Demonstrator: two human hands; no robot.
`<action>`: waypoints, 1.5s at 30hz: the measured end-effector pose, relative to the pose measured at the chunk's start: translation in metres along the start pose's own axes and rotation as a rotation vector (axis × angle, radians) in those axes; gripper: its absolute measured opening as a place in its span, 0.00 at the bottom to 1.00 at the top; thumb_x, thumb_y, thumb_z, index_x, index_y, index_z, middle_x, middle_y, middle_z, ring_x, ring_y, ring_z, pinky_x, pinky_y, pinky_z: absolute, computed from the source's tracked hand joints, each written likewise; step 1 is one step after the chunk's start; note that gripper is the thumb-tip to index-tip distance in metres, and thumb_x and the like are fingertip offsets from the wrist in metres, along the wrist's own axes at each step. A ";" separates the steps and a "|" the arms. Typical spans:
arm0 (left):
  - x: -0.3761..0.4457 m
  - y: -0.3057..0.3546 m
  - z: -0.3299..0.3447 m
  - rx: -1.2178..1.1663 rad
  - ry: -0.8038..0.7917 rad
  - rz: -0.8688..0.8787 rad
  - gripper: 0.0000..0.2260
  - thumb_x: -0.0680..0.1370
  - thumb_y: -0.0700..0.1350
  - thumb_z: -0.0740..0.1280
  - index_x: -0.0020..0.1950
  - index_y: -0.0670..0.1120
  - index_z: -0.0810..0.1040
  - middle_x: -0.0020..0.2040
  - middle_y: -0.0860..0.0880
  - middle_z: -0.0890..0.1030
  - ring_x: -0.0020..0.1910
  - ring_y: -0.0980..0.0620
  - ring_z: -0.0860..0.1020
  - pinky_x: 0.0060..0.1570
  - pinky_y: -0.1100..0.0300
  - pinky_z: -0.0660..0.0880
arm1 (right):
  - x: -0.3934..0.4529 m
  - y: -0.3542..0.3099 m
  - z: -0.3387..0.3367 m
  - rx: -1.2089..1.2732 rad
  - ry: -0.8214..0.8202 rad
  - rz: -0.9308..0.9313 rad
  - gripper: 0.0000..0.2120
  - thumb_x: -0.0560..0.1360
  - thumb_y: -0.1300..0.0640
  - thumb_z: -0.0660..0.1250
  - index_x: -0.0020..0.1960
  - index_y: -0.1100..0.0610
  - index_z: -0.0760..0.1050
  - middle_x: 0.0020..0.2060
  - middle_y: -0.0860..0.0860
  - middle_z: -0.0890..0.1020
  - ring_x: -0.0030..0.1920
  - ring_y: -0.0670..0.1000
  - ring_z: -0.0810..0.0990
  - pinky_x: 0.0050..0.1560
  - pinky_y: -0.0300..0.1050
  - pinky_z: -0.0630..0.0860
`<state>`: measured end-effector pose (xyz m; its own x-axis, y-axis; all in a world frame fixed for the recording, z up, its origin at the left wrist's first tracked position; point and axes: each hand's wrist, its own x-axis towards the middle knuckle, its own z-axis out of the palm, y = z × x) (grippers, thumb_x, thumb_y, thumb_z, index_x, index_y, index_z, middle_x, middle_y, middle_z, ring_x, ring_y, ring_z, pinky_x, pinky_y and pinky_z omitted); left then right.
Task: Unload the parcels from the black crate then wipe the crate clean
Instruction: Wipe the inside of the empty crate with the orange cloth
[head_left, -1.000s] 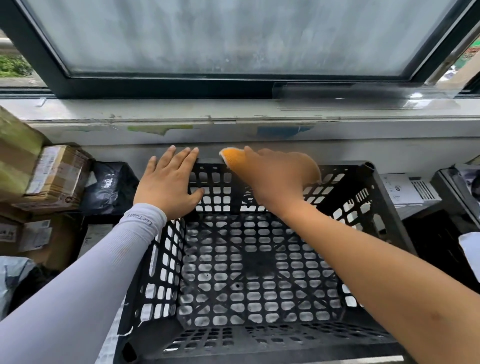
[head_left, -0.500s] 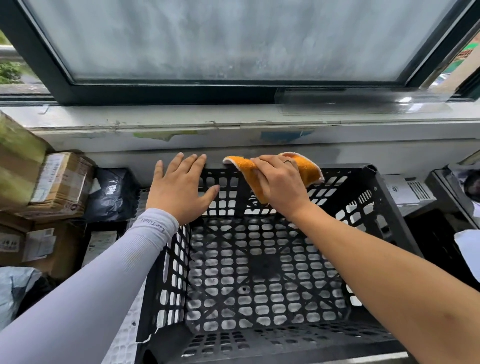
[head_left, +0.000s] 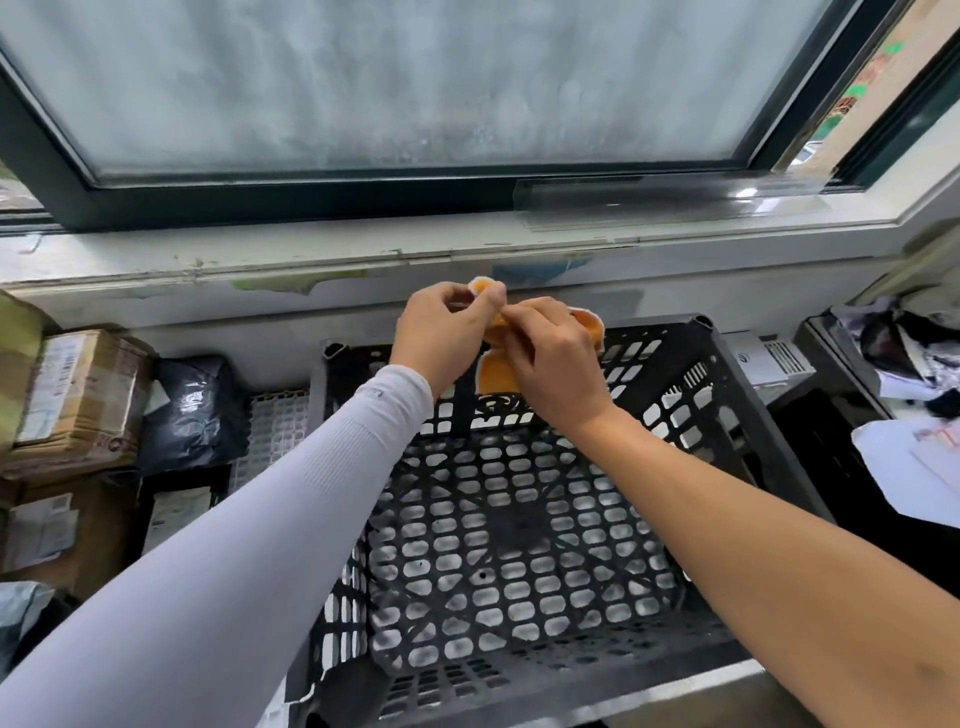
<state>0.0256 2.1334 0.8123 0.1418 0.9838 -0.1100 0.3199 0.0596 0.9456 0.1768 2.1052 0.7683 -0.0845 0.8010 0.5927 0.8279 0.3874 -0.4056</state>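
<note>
Both hands meet above the far wall of the black perforated plastic crate, which holds no parcels. The left hand pinches one corner of the orange cloth with white edging; the right hand grips the bunched middle, hiding most of it. Brown cardboard parcels at left are partly cut off.
</note>
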 end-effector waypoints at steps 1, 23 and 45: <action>0.002 0.005 0.005 -0.094 0.019 -0.033 0.10 0.81 0.52 0.70 0.58 0.48 0.83 0.52 0.52 0.84 0.53 0.54 0.82 0.53 0.60 0.78 | -0.003 0.001 -0.003 -0.005 -0.019 -0.013 0.11 0.78 0.64 0.70 0.60 0.66 0.81 0.52 0.59 0.84 0.52 0.56 0.81 0.57 0.49 0.79; -0.036 0.035 0.034 -0.124 0.282 0.172 0.04 0.85 0.45 0.63 0.59 0.49 0.76 0.52 0.51 0.79 0.52 0.53 0.78 0.52 0.57 0.78 | -0.003 0.038 -0.103 0.150 -0.130 0.337 0.06 0.79 0.59 0.63 0.45 0.54 0.77 0.38 0.50 0.78 0.40 0.47 0.76 0.40 0.40 0.69; -0.096 -0.018 -0.142 -0.172 0.543 0.061 0.03 0.84 0.46 0.67 0.50 0.51 0.78 0.44 0.52 0.78 0.43 0.53 0.77 0.44 0.54 0.79 | 0.013 -0.131 -0.025 0.559 -0.342 0.388 0.06 0.81 0.58 0.67 0.56 0.57 0.73 0.44 0.50 0.77 0.41 0.48 0.74 0.43 0.42 0.71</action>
<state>-0.1269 2.0614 0.8489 -0.3610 0.9294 0.0767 0.1631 -0.0181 0.9864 0.0812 2.0533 0.8463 -0.0874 0.9885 0.1236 0.4369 0.1496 -0.8870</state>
